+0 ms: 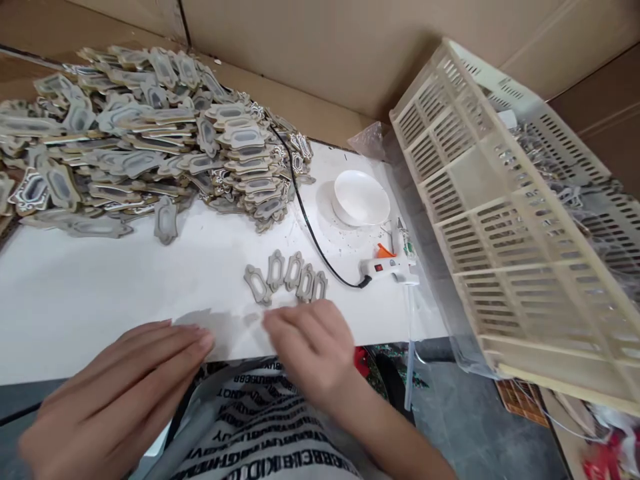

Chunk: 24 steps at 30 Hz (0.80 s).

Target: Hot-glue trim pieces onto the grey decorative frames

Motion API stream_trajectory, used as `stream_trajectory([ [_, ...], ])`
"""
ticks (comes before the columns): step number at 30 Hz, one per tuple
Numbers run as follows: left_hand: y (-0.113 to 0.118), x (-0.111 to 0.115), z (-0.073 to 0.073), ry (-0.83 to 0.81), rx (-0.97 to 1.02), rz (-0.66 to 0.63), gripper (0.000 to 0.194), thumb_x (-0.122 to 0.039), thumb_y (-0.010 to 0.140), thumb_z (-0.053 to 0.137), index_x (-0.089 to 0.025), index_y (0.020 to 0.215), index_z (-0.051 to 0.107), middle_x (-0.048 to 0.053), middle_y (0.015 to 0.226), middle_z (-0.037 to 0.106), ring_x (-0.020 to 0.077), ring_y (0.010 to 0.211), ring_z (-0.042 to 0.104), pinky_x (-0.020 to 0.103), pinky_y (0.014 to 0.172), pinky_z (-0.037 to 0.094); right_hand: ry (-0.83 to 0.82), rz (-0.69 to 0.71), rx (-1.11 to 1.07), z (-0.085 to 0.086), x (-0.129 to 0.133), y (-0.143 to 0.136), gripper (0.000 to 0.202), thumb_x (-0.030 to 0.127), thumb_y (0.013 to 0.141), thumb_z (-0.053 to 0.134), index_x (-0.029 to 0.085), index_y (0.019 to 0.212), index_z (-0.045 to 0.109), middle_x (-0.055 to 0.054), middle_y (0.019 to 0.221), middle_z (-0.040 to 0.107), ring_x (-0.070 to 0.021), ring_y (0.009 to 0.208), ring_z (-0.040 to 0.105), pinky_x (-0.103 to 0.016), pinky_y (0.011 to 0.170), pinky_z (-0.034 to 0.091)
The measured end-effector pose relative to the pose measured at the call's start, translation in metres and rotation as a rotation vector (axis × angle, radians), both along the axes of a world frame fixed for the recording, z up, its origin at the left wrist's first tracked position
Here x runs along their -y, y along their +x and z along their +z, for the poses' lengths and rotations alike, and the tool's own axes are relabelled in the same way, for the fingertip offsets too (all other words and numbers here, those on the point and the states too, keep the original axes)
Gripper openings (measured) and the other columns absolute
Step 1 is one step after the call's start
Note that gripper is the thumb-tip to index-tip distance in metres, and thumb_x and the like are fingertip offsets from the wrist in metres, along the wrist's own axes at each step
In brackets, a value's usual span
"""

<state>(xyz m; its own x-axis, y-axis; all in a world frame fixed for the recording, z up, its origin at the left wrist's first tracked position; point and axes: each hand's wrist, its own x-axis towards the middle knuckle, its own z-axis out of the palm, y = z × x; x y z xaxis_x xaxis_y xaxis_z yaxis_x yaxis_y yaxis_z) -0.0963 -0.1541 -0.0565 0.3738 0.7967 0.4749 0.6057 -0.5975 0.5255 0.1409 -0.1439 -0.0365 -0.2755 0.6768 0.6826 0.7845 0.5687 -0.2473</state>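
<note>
My left hand is at the table's front edge, fingers stretched out and side by side, with nothing visible in it. My right hand is curled, slightly blurred, its fingertips pressed together over the table; what they hold, if anything, I cannot make out. Just beyond it, several small grey frame-shaped plates with oblong openings are fanned out in a row. The nearest ones on the right are partly covered by my right hand. A big heap of similar plates fills the back left.
On the right lies a white glue gun with an orange trigger, its black cable running back to the heap. A white bowl stands behind it. A cream plastic crate leans at the far right. Cardboard walls the back.
</note>
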Motion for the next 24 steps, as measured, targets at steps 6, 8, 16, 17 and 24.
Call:
stream_trajectory([
  [6, 0.058, -0.041, 0.033, 0.317, -0.149, -0.145, 0.031, -0.003, 0.088, 0.058, -0.013, 0.115, 0.069, 0.010, 0.104, 0.073, 0.0224, 0.098, 0.069, 0.038, 0.089, 0.057, 0.009, -0.183, 0.004, -0.013, -0.007, 0.035, 0.012, 0.008, 0.096, 0.058, 0.015, 0.095, 0.068, -0.007, 0.085, 0.079, -0.0151, 0.071, 0.068, -0.030, 0.066, 0.049],
  [8, 0.070, -0.055, 0.036, 0.389, -0.200, -0.208, 0.023, -0.005, 0.088, 0.058, -0.011, 0.108, 0.069, 0.011, 0.099, 0.074, 0.0238, 0.092, 0.070, 0.040, 0.084, 0.059, -0.004, -0.197, 0.026, -0.017, -0.008, 0.037, 0.012, 0.009, 0.095, 0.059, 0.015, 0.093, 0.069, -0.006, 0.086, 0.079, -0.0160, 0.073, 0.070, -0.030, 0.068, 0.050],
  [16, 0.075, -0.079, 0.032, 0.287, -0.199, -0.158, 0.018, -0.007, 0.086, 0.063, -0.023, 0.093, 0.068, 0.000, 0.091, 0.075, 0.0200, 0.085, 0.071, 0.035, 0.075, 0.054, -0.015, -0.267, 0.050, -0.025, -0.012, 0.036, 0.013, 0.010, 0.093, 0.062, 0.018, 0.088, 0.071, -0.002, 0.087, 0.080, -0.0168, 0.075, 0.064, -0.031, 0.071, 0.050],
  [17, 0.076, -0.080, 0.031, 0.255, -0.211, -0.135, 0.019, -0.007, 0.087, 0.061, -0.023, 0.094, 0.068, -0.001, 0.091, 0.075, 0.0195, 0.085, 0.070, 0.035, 0.076, 0.053, -0.018, -0.270, 0.053, -0.025, -0.013, 0.036, 0.013, 0.010, 0.093, 0.063, 0.018, 0.087, 0.071, -0.002, 0.088, 0.080, -0.0171, 0.076, 0.063, -0.031, 0.071, 0.050],
  [24, 0.090, -0.092, 0.034, 0.360, -0.310, -0.197, 0.014, -0.013, 0.090, 0.059, -0.024, 0.085, 0.067, -0.003, 0.081, 0.072, 0.0169, 0.074, 0.066, 0.032, 0.069, 0.048, -0.069, -0.272, 0.072, -0.025, -0.013, 0.039, 0.012, 0.012, 0.094, 0.063, 0.018, 0.090, 0.073, 0.000, 0.089, 0.079, -0.0182, 0.081, 0.060, -0.033, 0.073, 0.045],
])
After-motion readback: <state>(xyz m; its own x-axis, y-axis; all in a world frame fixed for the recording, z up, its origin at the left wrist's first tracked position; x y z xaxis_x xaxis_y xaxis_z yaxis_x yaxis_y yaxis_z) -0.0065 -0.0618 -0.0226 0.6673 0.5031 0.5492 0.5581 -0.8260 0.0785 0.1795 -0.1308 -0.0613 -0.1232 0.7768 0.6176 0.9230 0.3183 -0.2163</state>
